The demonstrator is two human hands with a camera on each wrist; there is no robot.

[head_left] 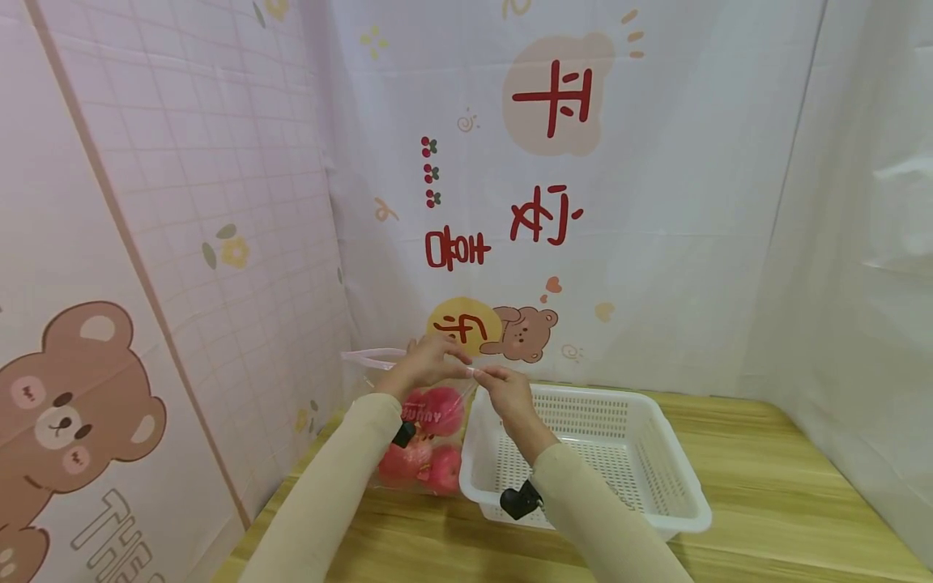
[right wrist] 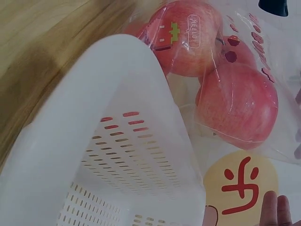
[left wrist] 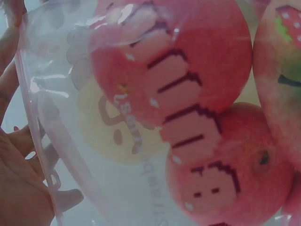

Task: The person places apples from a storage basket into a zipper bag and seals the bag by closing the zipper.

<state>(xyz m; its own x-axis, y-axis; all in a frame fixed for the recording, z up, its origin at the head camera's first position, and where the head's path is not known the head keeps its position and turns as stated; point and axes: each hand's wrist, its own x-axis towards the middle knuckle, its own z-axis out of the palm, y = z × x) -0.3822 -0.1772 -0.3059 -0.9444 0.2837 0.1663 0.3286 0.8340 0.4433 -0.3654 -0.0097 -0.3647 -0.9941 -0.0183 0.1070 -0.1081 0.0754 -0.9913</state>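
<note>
A clear zip-top plastic bag (head_left: 370,387) with pink printing stands upright on the table, several red apples (left wrist: 174,61) inside it. Its mouth gapes at the left end of the top strip. My left hand (head_left: 432,363) grips the top edge toward the right corner, the palm over the bag. In the left wrist view, that hand's fingers (left wrist: 10,52) lie along the bag's edge. Close beside it, my right hand (head_left: 508,394) pinches the right top corner between thumb and forefinger. In the right wrist view only some of its fingertips (right wrist: 269,209) show, below the apples.
A white perforated plastic basket (head_left: 688,486) sits right of the bag, its left rim close against it, under my right forearm. Both stand on a wood-grain table (head_left: 773,486). Printed cloth walls (head_left: 685,202) rise behind and at both sides.
</note>
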